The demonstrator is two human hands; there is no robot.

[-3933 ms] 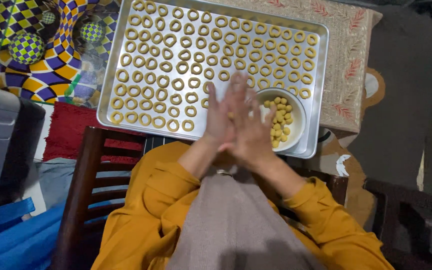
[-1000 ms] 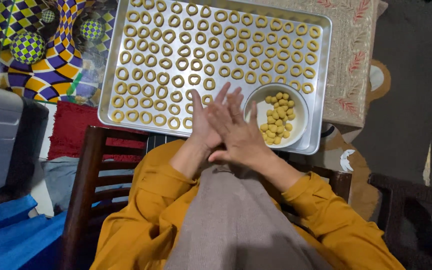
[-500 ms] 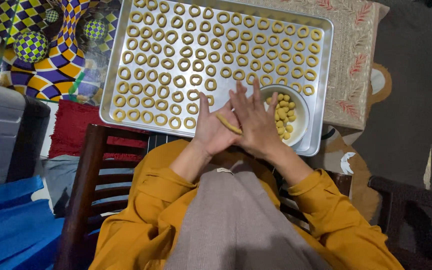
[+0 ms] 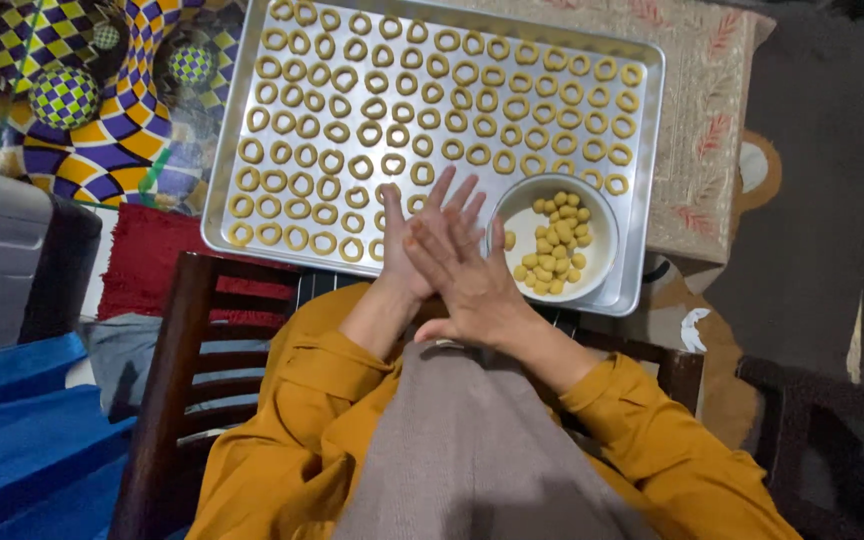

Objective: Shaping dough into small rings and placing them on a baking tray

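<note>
My left hand (image 4: 399, 258) and my right hand (image 4: 472, 280) are pressed flat together, palm to palm, with the right one lying across the left. They hover over the near edge of a metal baking tray (image 4: 640, 262). The dough piece between my palms is hidden. Rows of several small yellow dough rings (image 4: 372, 110) fill the tray. A white bowl (image 4: 608, 212) of small yellow dough balls (image 4: 552, 245) stands in the tray's near right corner, just right of my fingers.
The tray rests on a table with a beige patterned cloth (image 4: 707, 120). A dark wooden chair (image 4: 167, 380) stands at my left, beside a red mat (image 4: 147, 260) and a checkered, colourful rug (image 4: 82, 110). Blue sheeting (image 4: 22, 430) lies at the lower left.
My palms have slid against each other, the right hand moving forward and back over the left. A short dough roll showed between them half a second ago and is now covered.
</note>
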